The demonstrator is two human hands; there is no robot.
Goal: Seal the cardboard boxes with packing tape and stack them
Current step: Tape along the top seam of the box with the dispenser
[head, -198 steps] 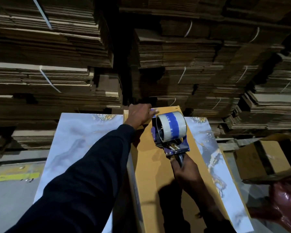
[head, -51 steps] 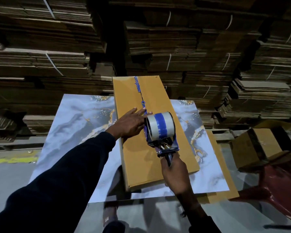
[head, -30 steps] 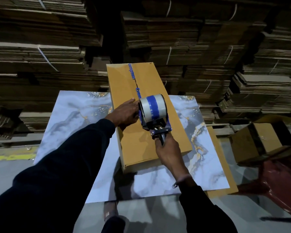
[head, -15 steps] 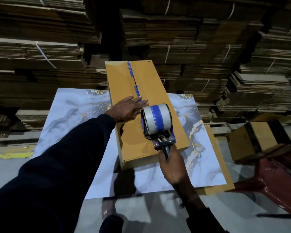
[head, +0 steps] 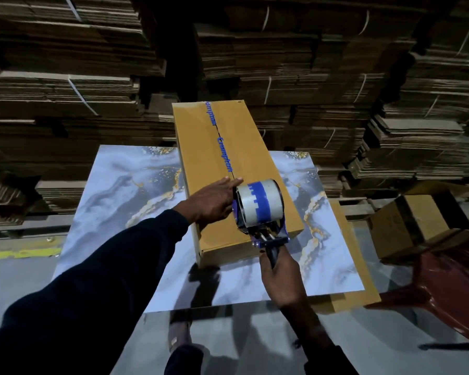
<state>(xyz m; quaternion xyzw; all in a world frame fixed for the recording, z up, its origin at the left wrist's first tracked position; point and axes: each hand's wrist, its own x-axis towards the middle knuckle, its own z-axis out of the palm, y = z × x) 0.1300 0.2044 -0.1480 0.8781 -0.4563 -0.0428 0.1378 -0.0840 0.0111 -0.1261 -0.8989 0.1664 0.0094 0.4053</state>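
Observation:
A long tan cardboard box lies lengthwise on a marble-patterned table, its far end overhanging. Clear tape printed with blue lettering runs along its centre seam from the far end to my hands. My left hand presses flat on the box top, fingers straight, just left of the dispenser. My right hand grips the handle of a blue tape dispenser with a white and blue roll, sitting on the near part of the box.
Tall strapped bundles of flattened cardboard fill the background. A smaller taped box sits on a red plastic chair at the right. A flat cardboard sheet pokes out under the table's right edge. My foot shows below.
The dispenser has travelled from the box's far end toward me, laying tape along the seam. My left hand followed it down the box and now lies flat beside the roll.

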